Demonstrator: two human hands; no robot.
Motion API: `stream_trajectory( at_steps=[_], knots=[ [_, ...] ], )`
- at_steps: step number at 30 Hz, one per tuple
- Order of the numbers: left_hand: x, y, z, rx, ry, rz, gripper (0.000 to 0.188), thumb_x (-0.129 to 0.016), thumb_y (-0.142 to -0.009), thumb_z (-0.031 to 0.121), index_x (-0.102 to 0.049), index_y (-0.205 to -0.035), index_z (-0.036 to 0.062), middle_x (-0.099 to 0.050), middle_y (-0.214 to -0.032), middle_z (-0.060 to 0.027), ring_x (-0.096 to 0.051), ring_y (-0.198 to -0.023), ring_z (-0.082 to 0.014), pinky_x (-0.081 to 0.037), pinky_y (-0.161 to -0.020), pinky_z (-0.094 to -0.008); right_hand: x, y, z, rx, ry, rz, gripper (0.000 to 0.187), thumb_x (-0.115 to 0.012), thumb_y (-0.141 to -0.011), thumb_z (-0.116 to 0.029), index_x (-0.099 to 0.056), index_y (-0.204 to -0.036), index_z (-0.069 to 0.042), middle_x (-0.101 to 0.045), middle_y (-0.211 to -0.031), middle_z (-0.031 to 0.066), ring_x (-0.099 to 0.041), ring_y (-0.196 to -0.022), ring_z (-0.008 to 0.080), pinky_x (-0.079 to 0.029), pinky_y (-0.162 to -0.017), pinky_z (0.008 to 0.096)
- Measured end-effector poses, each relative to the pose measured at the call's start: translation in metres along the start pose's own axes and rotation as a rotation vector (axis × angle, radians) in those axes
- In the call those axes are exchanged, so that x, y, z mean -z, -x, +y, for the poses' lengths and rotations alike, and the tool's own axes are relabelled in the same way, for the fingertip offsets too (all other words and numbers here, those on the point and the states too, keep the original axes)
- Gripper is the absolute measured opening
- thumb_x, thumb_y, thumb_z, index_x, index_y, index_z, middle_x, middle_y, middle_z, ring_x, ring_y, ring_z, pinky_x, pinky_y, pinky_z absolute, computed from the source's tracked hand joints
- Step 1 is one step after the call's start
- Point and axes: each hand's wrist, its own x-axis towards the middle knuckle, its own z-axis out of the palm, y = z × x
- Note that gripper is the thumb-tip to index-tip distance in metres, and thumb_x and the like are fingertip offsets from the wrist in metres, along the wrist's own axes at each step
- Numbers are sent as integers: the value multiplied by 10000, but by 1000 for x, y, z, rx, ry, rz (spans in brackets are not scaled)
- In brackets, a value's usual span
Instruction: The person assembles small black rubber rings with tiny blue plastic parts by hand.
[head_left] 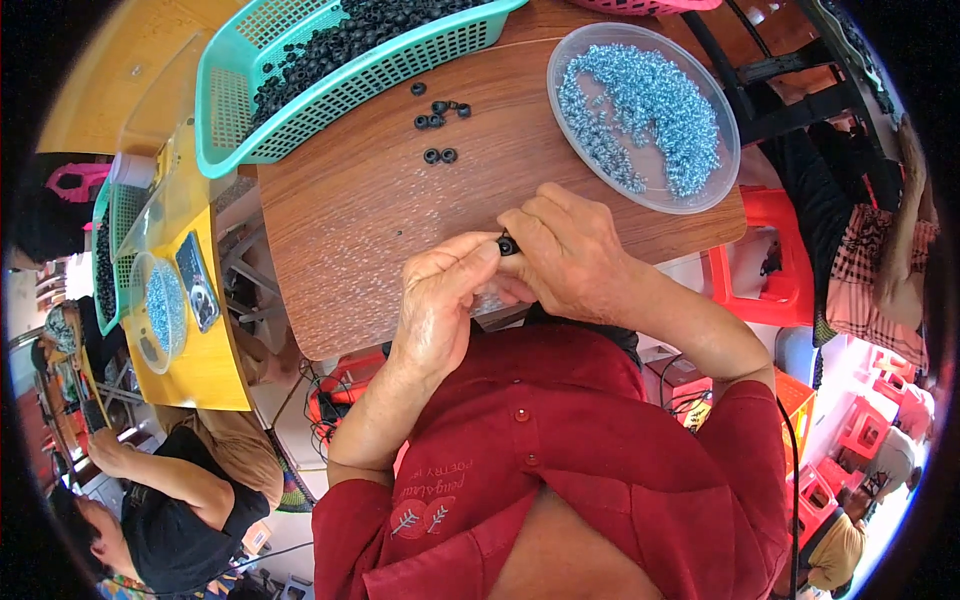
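In front of my chest, above the near edge of the brown wooden table (340, 220), my two hands meet around a small round black part (507, 245) with a hole in it. The thumb and fingers of my left hand (440, 290) pinch it from the left. My right hand (570, 250) closes on it from the other side, its fingers curled. Whatever lies deeper between the fingers is hidden. Several similar black ring-shaped parts (432, 156) lie loose on the table beyond my hands.
A green plastic basket (370, 92) of black parts stands at the far left. At the far right, a clear round tray (640, 198) holds small shiny blue pieces (690, 140). Another person (190, 500) sits left by a yellow table (215, 350). A red stool (765, 260) stands right.
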Motion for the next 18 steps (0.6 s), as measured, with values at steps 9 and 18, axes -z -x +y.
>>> stream_trajectory(
  at_steps=[9,18],
  knots=[
    [-9,2,-5,-38,7,58,257,-543,-898,139,-627,-876,-103,-656,-785,-151,-644,-665,-210,-462,-615,-244,1,2,3,93,56,-39,277,-678,-582,-199,-484,-706,-45,-463,-682,102,-489,-634,256,-413,-516,364],
    [10,-2,-22,-61,-56,83,244,-573,-888,94,-617,-1001,-118,-664,-863,-134,-623,-746,-176,-490,-700,-277,-7,5,10,151,27,-41,246,-649,-590,-177,-484,-708,-37,-458,-680,100,-484,-626,255,-411,-502,360]
  ],
)
